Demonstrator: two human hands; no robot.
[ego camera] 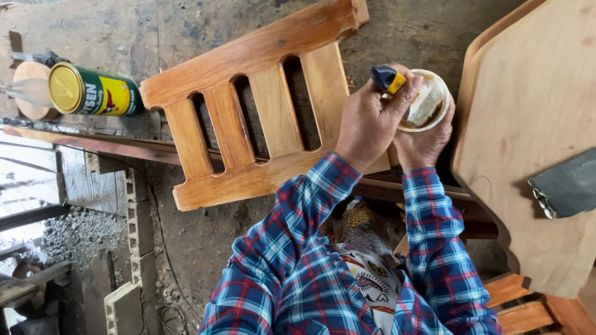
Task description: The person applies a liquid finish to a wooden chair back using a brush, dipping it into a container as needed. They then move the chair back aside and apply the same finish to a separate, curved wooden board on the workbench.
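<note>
Plastic cup (428, 102) of brownish liquid sits cradled in the right hand (425, 144), far right beside the slatted wooden frame (261, 108). Left hand (369, 121) pinches a blue-handled brush (388, 79) over it. Light, squashy, spill-prone, so grip its wall gently.

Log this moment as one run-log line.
left hand: grips blue-yellow brush handle, dipped in cup | right hand: holds white cup of brownish liquid | nearby: slatted wooden panel, green-yellow can
</note>
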